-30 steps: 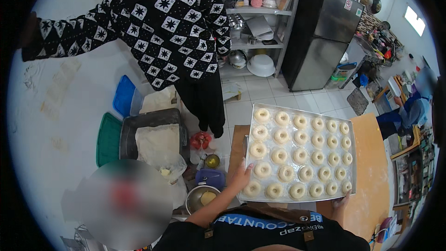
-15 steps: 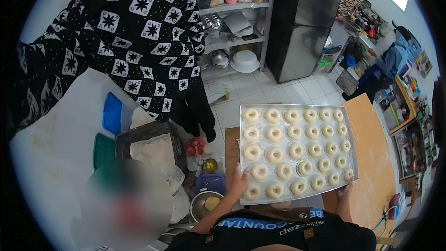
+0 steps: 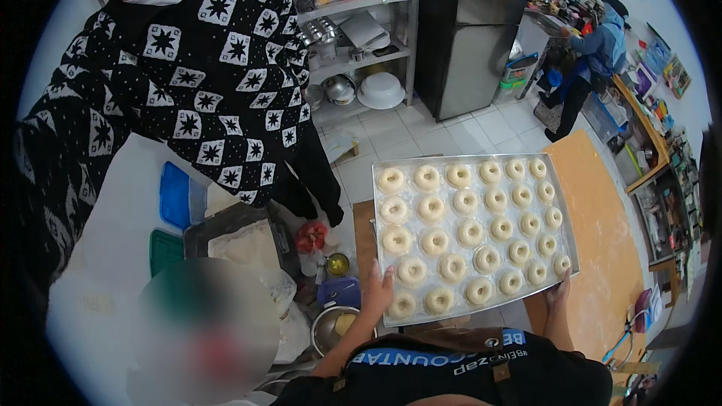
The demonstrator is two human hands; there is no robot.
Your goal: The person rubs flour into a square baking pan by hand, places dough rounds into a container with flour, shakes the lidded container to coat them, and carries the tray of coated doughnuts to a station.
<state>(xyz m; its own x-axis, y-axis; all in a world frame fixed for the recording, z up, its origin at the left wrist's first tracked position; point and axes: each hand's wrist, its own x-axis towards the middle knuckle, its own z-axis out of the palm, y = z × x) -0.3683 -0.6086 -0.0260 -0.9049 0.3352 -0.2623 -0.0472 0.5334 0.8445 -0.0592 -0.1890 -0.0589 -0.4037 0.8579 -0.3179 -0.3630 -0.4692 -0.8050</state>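
Observation:
A metal tray [image 3: 414,225] spans the space in front of me, held at its near corners. Rows of pale dough rings [image 3: 431,201] lie spaced apart on it. My left hand [image 3: 377,292] grips the near left edge, thumb and fingers showing beside the rim. My right hand [image 3: 558,293] is closed on the near right corner, its fingers partly hidden under the tray. The tray's right side lies over a wooden table [image 3: 602,256] in the picture; whether it touches the table I cannot tell.
At left stands a person in a black-and-white patterned sweater [image 3: 218,75]. A flour bin [image 3: 241,244], a metal bowl [image 3: 327,323] and a blurred patch lie lower left. Behind are shelves [image 3: 361,60] and a fridge [image 3: 485,68]. Another person [image 3: 594,53] works far right.
The whole view has shifted, and the tray sits slightly further left and higher in it. The far person now shows more fully. Both hands keep their hold on the tray.

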